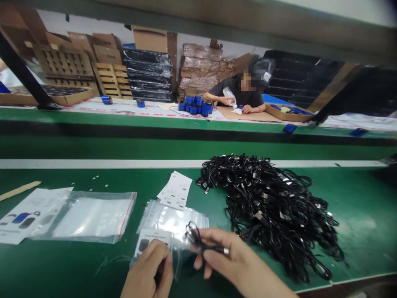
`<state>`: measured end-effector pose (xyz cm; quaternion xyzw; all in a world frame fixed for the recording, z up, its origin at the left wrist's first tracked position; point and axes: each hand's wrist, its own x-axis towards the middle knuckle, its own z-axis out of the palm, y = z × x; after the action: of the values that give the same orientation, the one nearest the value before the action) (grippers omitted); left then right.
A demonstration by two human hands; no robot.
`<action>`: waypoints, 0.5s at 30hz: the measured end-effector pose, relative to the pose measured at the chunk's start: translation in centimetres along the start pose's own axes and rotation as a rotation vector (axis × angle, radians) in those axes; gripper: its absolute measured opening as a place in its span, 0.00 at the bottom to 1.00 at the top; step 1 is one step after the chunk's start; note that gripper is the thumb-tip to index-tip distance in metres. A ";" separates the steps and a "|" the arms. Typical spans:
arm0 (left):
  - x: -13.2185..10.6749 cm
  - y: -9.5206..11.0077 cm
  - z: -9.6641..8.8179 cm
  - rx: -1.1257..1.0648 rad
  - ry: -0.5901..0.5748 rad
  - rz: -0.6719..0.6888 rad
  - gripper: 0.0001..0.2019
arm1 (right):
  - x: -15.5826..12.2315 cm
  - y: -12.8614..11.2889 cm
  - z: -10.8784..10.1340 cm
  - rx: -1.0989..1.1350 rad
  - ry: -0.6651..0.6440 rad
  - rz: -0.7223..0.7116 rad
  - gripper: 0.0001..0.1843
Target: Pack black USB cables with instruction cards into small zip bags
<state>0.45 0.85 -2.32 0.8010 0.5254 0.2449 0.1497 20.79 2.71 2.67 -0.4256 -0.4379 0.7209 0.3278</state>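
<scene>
My right hand (231, 256) pinches a coiled black USB cable (196, 238), its metal plug pointing right. Closed at the lower middle, my left hand (149, 269) grips the edge of a clear zip bag (177, 260). A printed leaflet (154, 238) shows in or under that bag; I cannot tell which. The cable hangs just above and right of the bag. Behind both hands lies a stack of clear zip bags (186, 219), with several white printed cards (176, 188) at its far edge. To the right spreads a large heap of black cables (263, 203).
On the green table (93, 265) at left are a large zip bag (96, 215), leaflets (21, 219) and a tan strip (21, 190). Across a raised ledge, a person (256, 95) handles a bottle near several blue cylinders (195, 105). An overhead beam crosses the top.
</scene>
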 end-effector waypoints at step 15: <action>-2.2 1.0 3.3 -0.077 0.335 -0.022 0.09 | 1.5 3.4 2.4 -0.465 0.206 -0.115 0.03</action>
<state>2.29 -1.53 -5.11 0.7369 0.5418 0.3932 0.0935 17.67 1.77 -0.34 -0.5353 -0.5796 0.5337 0.3043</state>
